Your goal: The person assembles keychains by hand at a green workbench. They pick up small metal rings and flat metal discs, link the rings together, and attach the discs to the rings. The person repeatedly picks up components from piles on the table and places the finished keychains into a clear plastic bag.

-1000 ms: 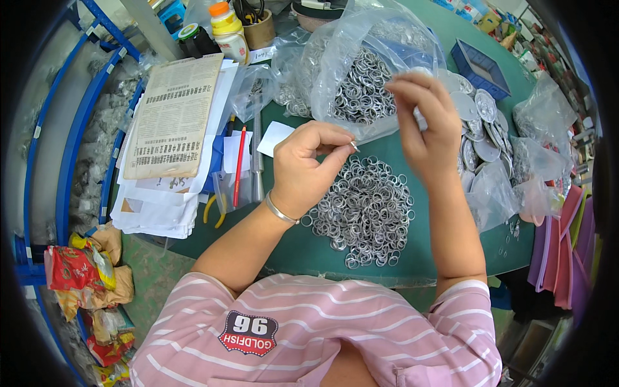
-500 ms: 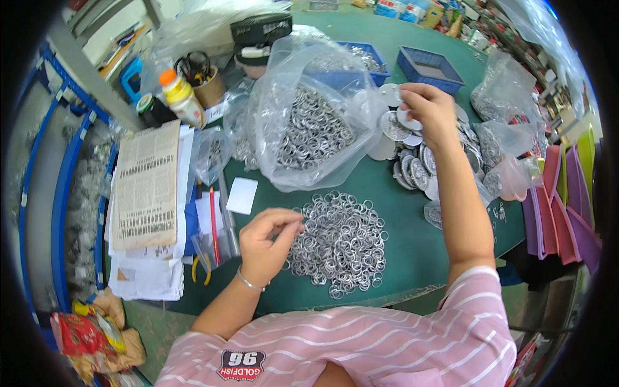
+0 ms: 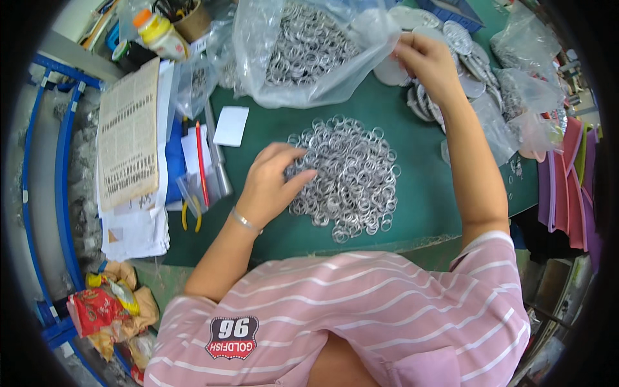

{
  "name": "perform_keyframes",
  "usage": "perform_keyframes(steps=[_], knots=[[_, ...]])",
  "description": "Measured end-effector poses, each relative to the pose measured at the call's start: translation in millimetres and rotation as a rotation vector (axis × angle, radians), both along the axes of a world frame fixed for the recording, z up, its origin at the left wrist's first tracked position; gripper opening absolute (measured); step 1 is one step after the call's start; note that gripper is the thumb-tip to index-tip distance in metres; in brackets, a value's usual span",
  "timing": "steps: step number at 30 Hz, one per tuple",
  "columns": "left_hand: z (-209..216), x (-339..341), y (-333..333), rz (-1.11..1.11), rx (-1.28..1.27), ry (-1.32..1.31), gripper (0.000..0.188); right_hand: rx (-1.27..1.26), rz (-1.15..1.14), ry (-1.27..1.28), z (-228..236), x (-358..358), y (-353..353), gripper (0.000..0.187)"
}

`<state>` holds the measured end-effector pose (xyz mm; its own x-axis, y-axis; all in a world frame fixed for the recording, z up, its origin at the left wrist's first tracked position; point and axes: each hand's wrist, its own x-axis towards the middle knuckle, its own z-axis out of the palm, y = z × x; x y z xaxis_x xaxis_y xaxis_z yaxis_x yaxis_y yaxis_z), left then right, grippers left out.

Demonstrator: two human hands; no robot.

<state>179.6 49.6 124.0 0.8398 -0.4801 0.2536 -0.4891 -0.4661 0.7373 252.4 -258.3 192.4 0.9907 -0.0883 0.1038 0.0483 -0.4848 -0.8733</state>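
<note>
A heap of small silver metal rings (image 3: 348,180) lies on the green tabletop in front of me. My left hand (image 3: 267,180) is at the heap's left edge, thumb and fingers apart, with nothing visible between them. Beyond the heap, a clear plastic bag (image 3: 309,97) lies open, full of more rings (image 3: 306,48). My right hand (image 3: 429,64) has curled fingers at the bag's right edge, above round silver discs (image 3: 474,61). What those fingers grip, if anything, cannot be made out.
On the left are stacked papers (image 3: 129,142), a red pencil (image 3: 202,164), yellow-handled pliers (image 3: 191,215) and a white card (image 3: 231,126). Farther back stands an orange-capped bottle (image 3: 161,35). Blue bins (image 3: 454,13) and filled plastic bags (image 3: 532,90) sit at the far right.
The view has shifted, so the table appears higher in the picture. My left thumb and fingers have parted from a pinch. My right hand has come from the discs toward the bag's edge.
</note>
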Motion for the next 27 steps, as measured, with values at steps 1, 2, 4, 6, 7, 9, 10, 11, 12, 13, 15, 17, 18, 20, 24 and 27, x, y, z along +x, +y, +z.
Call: perform_keyframes(steps=[1,2,4,6,7,9,10,11,12,13,15,17,18,20,24,27], knots=[[-5.5,-1.0,2.6,0.004,0.021,-0.070,0.028,-0.020,0.138,-0.011,-8.1,-19.5,18.9,0.016],[-10.0,-0.7,1.0,-0.014,0.034,-0.144,0.030,-0.044,0.339,0.014,-12.5,-39.5,30.5,0.015],[-10.8,-2.2,-6.0,0.014,0.033,-0.060,0.027,-0.182,0.622,-0.020,-30.7,-66.7,45.2,0.019],[-8.9,-0.9,-10.3,0.014,0.035,0.010,0.024,-0.355,0.447,-0.069,-43.7,-92.2,66.5,0.019],[-8.2,1.3,-13.3,-0.005,0.040,0.040,0.021,-0.372,0.363,-0.076,-50.8,-98.3,71.4,0.019],[-7.3,3.4,-16.5,-0.034,0.016,0.072,0.013,-0.404,0.207,-0.096,-60.6,-105.6,78.6,0.019],[-8.3,2.9,-16.3,-0.037,0.015,0.029,0.012,-0.435,0.205,-0.102,-60.9,-107.3,79.5,0.019],[-9.1,1.7,-15.4,-0.038,0.013,-0.014,0.012,-0.468,0.203,-0.110,-60.3,-108.9,80.4,0.019],[-8.6,1.0,-15.5,-0.044,0.013,-0.059,0.011,-0.499,0.197,-0.117,-59.0,-110.1,80.6,0.019],[-7.8,-1.3,-16.7,-0.020,-0.004,-0.107,0.010,-0.519,0.215,-0.113,-58.2,-110.4,80.9,0.018],[-5.5,-6.7,-17.2,0.027,-0.074,-0.091,0.008,-0.438,0.180,-0.217,-63.0,-112.2,83.4,0.017],[-3.2,-12.5,-17.4,0.060,-0.227,0.115,0.008,-0.200,0.131,-0.138,-61.7,-114.4,86.6,0.015],[-1.7,-16.0,-17.1,0.070,-0.342,0.315,0.008,0.000,0.101,-0.005,-56.4,-118.3,89.7,0.015],[2.6,-20.3,-15.0,0.064,-0.557,0.651,0.010,0.226,0.097,0.074,-51.8,-125.9,96.3,0.016],[16.8,-24.4,-12.9,0.015,-0.801,0.991,0.013,0.411,0.098,-0.051,-46.7,-139.6,112.5,0.015],[21.8,-26.5,-11.0,0.004,-0.844,1.071,0.012,0.486,0.090,-0.099,-46.6,-143.1,118.4,0.012]])
